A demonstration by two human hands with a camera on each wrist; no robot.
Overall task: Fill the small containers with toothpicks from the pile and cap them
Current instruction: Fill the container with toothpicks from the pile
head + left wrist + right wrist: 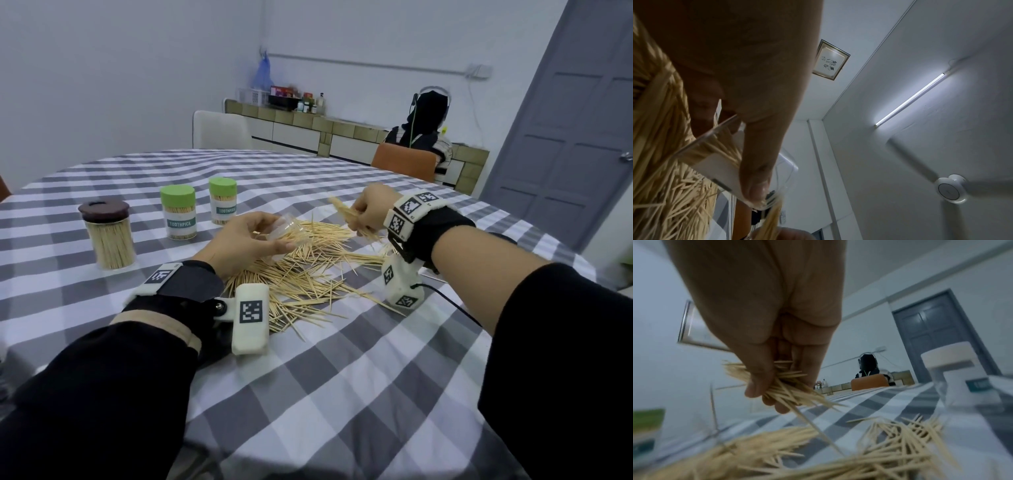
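Head view: over the toothpick pile (308, 274) on the checked desk (342, 394), the left hand (239, 243) grips a clear uncapped container (286, 231), tilted toward 2 o'clock. At 3 o'clock of it, the right hand (371, 209) clamps a toothpick bundle (346, 214).

Left wrist view: fingers (756, 170) wrap the container (719, 168).

Right wrist view: fingers (756, 382) pinch the bundle (789, 392) above the pile (818, 451).

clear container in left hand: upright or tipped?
Tipped. The left hand holds the clear container on its side over the toothpick pile, mouth toward the right hand.
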